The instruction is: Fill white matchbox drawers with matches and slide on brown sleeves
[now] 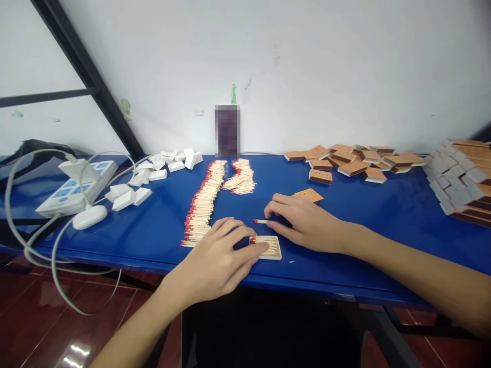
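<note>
My left hand (220, 255) rests on the blue table (153, 230), its fingers curled against the left side of a small white matchbox tray (271, 249) part filled with red-tipped matches. My right hand (303, 220) lies just behind the tray, fingertips pinching a single match (261, 221) that lies flat on the table. A long row of loose matches (203, 204) runs away from my left hand, with a smaller heap (241, 179) beside it. One orange matchbox sleeve (309, 194) lies behind my right hand.
Empty white trays (153, 171) are scattered at the back left near a power strip (76, 186), a white adapter (89, 216) and cables. A pile of orange sleeves (353, 161) sits at the back right. Stacked finished boxes (464, 179) fill the far right edge. A blurred dark object (227, 130) stands against the wall.
</note>
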`<state>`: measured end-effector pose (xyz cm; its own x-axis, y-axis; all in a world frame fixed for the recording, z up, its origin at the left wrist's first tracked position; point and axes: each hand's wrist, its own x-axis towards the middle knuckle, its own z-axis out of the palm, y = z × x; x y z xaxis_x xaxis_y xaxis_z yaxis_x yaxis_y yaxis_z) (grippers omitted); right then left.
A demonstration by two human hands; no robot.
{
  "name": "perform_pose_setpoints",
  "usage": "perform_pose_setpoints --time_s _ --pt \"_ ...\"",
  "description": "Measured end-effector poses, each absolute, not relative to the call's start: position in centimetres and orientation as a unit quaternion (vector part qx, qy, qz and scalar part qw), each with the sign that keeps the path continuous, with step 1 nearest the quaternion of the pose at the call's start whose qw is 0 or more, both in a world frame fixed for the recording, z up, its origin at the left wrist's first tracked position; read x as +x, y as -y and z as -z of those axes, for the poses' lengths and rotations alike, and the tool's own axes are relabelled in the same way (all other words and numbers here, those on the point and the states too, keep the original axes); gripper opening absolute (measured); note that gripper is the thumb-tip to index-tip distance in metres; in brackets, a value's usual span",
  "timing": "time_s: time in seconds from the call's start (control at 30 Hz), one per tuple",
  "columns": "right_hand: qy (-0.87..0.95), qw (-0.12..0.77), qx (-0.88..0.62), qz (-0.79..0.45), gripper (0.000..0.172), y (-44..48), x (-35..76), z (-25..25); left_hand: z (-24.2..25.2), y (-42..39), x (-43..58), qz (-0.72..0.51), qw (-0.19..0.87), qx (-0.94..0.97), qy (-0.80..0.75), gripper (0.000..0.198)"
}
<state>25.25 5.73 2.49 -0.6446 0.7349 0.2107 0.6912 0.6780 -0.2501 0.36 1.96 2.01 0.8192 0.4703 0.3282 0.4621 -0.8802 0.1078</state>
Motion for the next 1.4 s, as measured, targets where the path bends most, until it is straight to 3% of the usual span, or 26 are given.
perform_pose_setpoints --time_s 0.23,0.57,0.77,1.03,1.4 --pt "0.894 0.147 -0.404 -0.129 0.023 -5.7 25.3 -2.5 -2.0 -1.9 0.3 -0.165 0.007 0.956 -0.242 0.035" --pt "0.903 0.15 -0.392 -0.09 0.027 -5.6 25.7 -2.5 -2.2 -1.9 0.6 -0.17 0.0 0.955 -0.245 0.032" --pt "0.887 0.176 -0.404 -0.14 0.024 -4.7 25.6 -3.9 -1.5 -1.8 0.5 -0.235 0.031 0.921 -0.31 0.025" --pt "0.897 0.136 -0.366 -0.21 0.023 -2.7 24.1 -3.9 -1.1 -1.9 0.5 -0.262 0.051 0.902 -0.339 0.031" --pt "0.896 0.142 -0.368 -0.204 0.019 -2.6 23.9 -3.8 -1.1 -2.1 0.5 -0.256 0.035 0.919 -0.298 0.018"
